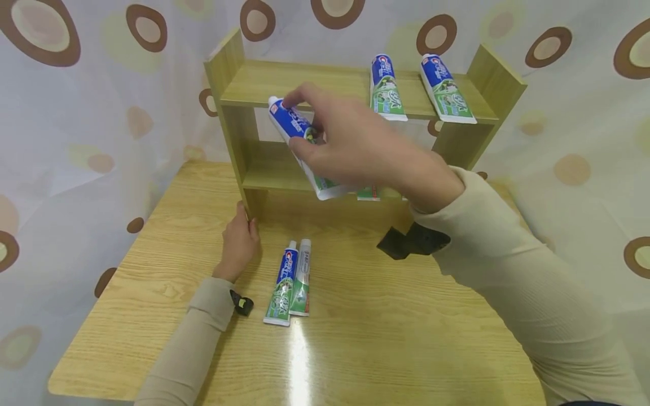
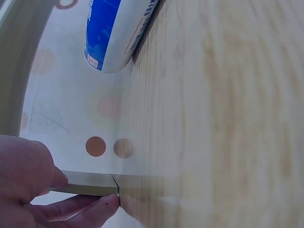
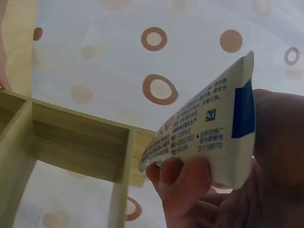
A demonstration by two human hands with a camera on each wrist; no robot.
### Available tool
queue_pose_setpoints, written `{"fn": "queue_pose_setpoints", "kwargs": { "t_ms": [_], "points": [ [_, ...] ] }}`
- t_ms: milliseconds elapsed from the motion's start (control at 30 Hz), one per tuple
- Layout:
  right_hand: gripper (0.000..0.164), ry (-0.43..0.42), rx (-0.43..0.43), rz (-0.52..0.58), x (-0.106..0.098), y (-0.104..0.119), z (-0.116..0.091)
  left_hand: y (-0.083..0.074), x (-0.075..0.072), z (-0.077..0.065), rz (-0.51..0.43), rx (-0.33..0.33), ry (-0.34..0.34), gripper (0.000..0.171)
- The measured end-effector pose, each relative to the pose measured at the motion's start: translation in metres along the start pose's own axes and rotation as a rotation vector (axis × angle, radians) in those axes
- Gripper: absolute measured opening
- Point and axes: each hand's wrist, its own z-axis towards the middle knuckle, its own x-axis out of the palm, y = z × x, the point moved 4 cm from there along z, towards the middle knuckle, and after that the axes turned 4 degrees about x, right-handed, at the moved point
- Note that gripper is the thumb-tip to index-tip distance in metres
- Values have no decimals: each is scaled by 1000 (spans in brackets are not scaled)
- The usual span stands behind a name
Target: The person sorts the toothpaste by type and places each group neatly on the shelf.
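My right hand (image 1: 350, 135) grips a blue, white and green toothpaste tube (image 1: 291, 121) in front of the left part of the wooden shelf (image 1: 304, 73). The tube is tilted, its cap toward the upper left. From the right wrist view, the printed back of the tube (image 3: 190, 123) faces the camera, with fingers (image 3: 190, 178) curled against it. Down at the shelf's left side panel, my left hand (image 1: 238, 239) pinches the lower edge; the left wrist view shows thumb and fingers (image 2: 90, 209) on either side of that board (image 2: 85, 184).
Two similar tubes, one left (image 1: 386, 87) and one right (image 1: 448, 90), lie on the top tier. Tube ends (image 1: 368, 193) poke out on the lower tier, partly hidden by the right arm. A blue-green tube (image 1: 282, 285) overlaps a silver-green tube (image 1: 302, 276) on the table (image 1: 406, 332).
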Motion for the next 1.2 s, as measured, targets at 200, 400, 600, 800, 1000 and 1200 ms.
{"fn": "queue_pose_setpoints", "kwargs": {
  "t_ms": [200,400,600,800,1000,1200],
  "points": [
    [55,-59,12,-105,-23,4,2,1,2,-1,4,10,0,43],
    [62,-73,59,-167,-35,-7,21,1,3,0,8,18,-2,42],
    [62,-89,105,-200,-44,-15,36,1,6,0,25,28,-10,41],
    [66,-109,128,-222,-52,-21,41,0,8,0,15,26,-6,41],
    [68,-126,147,-246,-60,-22,50,-3,7,2,1,34,-6,42],
    [67,-122,201,-234,-60,-25,65,-4,7,2,-10,35,-21,42]
  ]
}}
